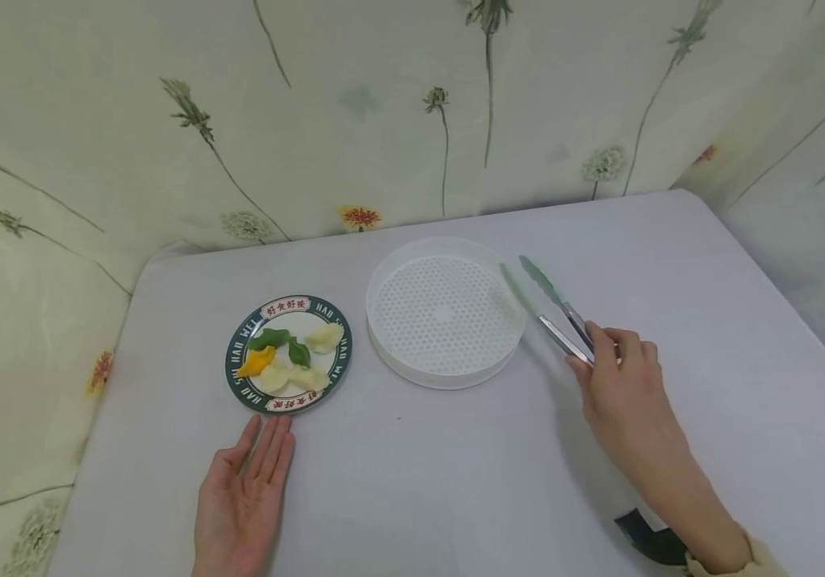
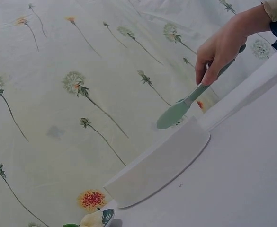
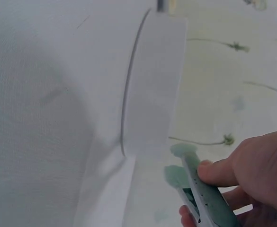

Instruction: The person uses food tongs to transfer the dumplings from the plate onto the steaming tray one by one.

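Note:
My right hand [image 1: 625, 389] grips a pair of green-tipped metal tongs [image 1: 559, 332], their two tips spread apart beside the right rim of a round white steamer tray [image 1: 448, 381]. In the right wrist view, thumb and fingers close round the tongs [image 3: 202, 194]. Palm up on the table, my left hand [image 1: 243, 501] has straight fingers, the fingertips right at the near rim of a green-edged plate [image 1: 346, 353]. On the plate lie several dumpling-like pieces: pale ones [image 1: 324, 338], green ones [image 1: 268, 339] and a yellow one [image 1: 255, 362]. The steamer's perforated base shows bare.
A white cloth covers the table [image 1: 420, 481]. Behind it hangs a curtain [image 1: 384, 120] printed with dandelions, meeting the table's back edge. A dark band [image 1: 650, 541] shows by the right wrist.

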Tool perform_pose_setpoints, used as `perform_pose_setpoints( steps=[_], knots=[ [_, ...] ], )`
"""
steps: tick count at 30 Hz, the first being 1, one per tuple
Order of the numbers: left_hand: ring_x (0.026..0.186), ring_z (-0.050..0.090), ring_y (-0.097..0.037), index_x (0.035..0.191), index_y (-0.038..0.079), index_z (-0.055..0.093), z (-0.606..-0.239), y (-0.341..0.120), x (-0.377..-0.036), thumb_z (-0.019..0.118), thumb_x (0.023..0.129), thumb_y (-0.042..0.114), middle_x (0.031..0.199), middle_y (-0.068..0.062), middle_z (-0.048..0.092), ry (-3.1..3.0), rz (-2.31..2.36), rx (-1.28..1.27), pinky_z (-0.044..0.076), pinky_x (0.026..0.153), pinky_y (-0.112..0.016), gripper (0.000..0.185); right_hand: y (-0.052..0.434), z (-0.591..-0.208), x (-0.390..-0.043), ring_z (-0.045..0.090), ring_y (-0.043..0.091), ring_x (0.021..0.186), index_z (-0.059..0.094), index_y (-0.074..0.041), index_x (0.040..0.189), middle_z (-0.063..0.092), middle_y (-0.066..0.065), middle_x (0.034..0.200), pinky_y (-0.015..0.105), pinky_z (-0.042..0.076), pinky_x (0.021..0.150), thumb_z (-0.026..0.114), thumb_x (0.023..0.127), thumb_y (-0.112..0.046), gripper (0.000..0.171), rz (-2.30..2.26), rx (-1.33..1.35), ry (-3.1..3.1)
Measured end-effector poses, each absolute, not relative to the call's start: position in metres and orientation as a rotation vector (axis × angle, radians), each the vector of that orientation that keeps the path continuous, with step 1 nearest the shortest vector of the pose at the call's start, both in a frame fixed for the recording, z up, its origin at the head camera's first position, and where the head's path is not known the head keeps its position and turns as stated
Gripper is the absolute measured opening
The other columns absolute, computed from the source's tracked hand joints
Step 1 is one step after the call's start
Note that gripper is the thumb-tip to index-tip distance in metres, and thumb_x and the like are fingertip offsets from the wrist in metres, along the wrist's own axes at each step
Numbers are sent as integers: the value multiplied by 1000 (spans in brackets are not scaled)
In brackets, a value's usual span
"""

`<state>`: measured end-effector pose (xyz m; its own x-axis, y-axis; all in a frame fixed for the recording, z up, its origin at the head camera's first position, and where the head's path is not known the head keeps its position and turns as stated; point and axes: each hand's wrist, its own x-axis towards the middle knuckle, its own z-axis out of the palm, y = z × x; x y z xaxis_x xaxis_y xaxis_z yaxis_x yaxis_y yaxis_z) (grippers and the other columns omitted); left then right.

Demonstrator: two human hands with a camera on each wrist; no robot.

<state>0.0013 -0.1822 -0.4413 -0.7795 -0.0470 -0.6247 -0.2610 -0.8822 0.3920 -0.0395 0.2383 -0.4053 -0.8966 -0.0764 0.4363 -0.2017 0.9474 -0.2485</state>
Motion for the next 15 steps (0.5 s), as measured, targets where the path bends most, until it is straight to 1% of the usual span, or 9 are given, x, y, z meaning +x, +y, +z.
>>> perform_pose_setpoints(
  steps=[10, 15],
  knots=[
    [165, 32, -13, 171, 29, 24, -442, -184, 1, 26, 118, 34, 183, 2, 16, 694, 2773, -1013, 35, 136, -25, 53, 233, -403, -40, 54, 51, 92, 56, 17, 137, 60, 40, 118, 49, 48, 63, 79, 92, 1, 53, 401, 230, -2663],
    [164, 32, -13, 170, 28, 25, -441, -184, 1, 28, 118, 33, 182, 1, 16, 668, 2776, -1007, 35, 136, -26, 53, 229, -400, -39, 55, 50, 93, 57, 15, 137, 61, 38, 117, 49, 48, 64, 80, 91, 1, 54, 396, 267, -2638]
  ],
)
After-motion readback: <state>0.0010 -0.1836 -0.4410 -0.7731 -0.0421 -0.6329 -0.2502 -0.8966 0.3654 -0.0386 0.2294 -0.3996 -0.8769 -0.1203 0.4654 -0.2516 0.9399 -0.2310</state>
